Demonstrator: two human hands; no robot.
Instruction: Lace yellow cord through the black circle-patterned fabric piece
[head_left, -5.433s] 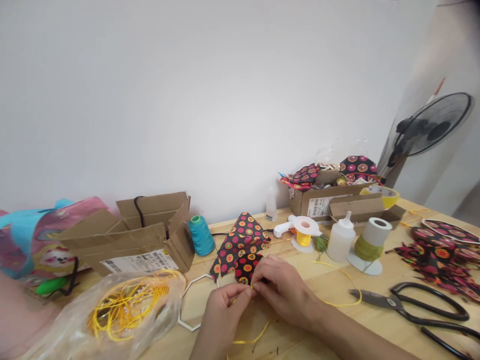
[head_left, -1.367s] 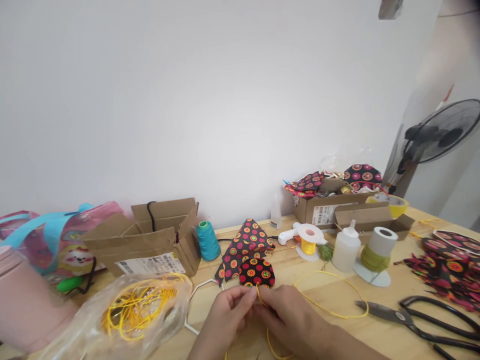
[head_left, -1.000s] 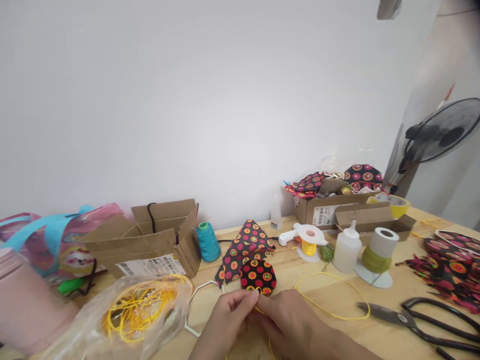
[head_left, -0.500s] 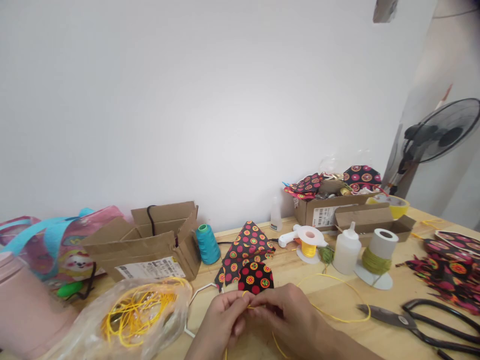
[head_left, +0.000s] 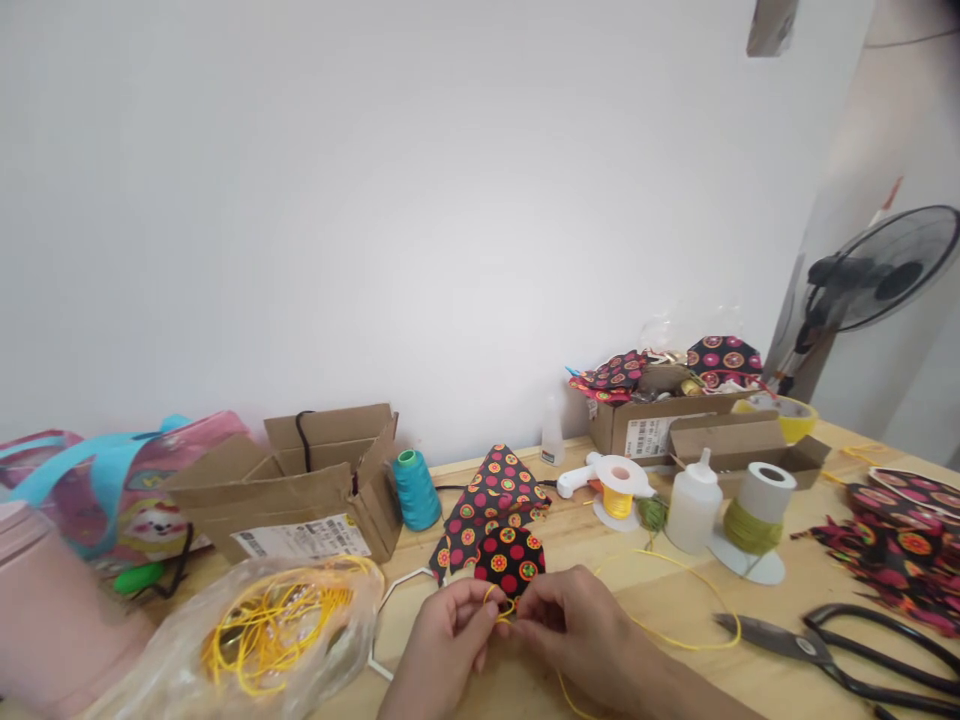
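Both hands meet at the near table edge: the left hand (head_left: 448, 640) and right hand (head_left: 581, 635) each pinch the yellow cord (head_left: 501, 607) between thumb and fingertips, with a small loop of it standing up between them. The cord lies in the hands just in front of the small fabric piece (head_left: 510, 560); whether it is fixed to the fabric cannot be told. Its free length runs right in an arc across the table (head_left: 675, 600) toward the scissors (head_left: 825, 650). Judged from this, a loop or knot is formed but not drawn tight; tightening and trimming remain. Against the frame half a second back, the loop is now open and plainly visible where the fingers then covered it, the hands sit slightly lower, and the fabric is unmoved.
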